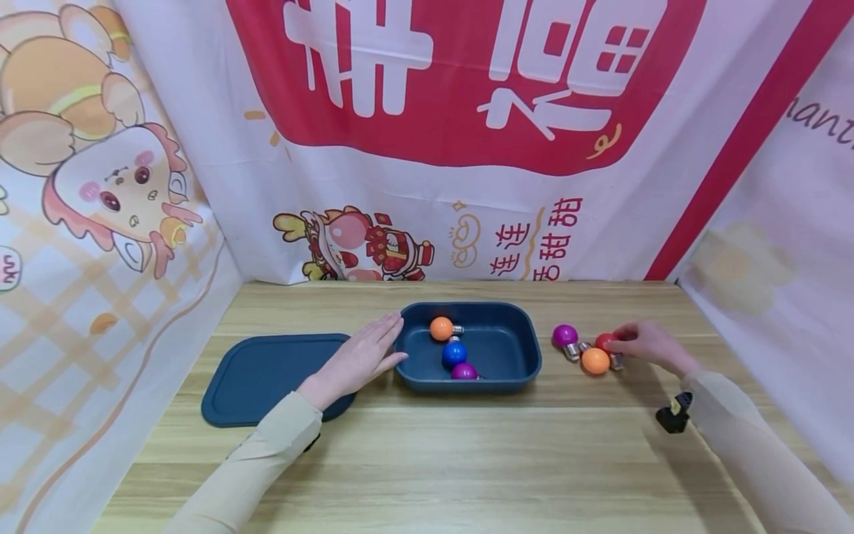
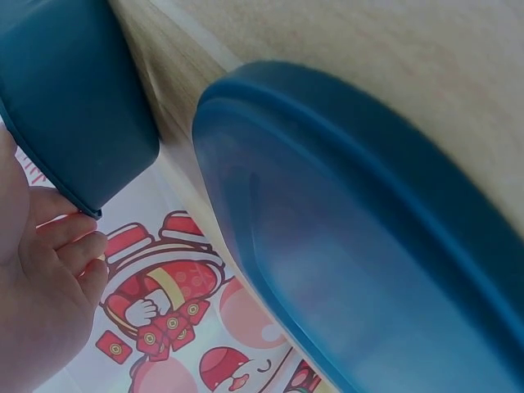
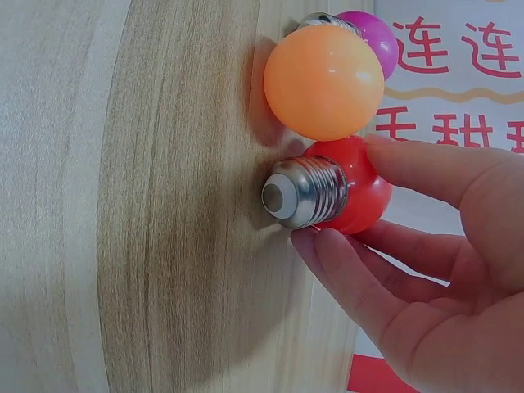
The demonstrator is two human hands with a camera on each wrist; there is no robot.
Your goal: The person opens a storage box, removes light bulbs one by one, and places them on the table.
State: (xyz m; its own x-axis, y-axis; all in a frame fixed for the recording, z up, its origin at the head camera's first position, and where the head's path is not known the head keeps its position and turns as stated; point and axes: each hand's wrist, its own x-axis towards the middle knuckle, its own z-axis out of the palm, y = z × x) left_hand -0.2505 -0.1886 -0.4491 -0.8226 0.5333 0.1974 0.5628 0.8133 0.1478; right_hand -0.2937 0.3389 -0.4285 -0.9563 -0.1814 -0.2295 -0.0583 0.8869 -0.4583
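Note:
My right hand (image 1: 650, 345) pinches a red light bulb (image 3: 360, 188) between thumb and fingers, its metal screw base facing the wrist camera. Close against it lie an orange bulb (image 3: 323, 82) and, beyond, a purple bulb (image 1: 565, 337) on the table. To the left stands a dark blue box (image 1: 510, 356) holding an orange bulb (image 1: 441, 328), a blue bulb (image 1: 454, 354) and a purple bulb (image 1: 463, 371). With fingers extended, my left hand (image 1: 360, 357) touches the box's left rim.
A dark blue lid (image 1: 267, 371) lies flat on the wooden table (image 1: 454, 460), left of the box and partly under my left forearm. Printed cloth (image 1: 360, 178) hangs behind the table and along both sides.

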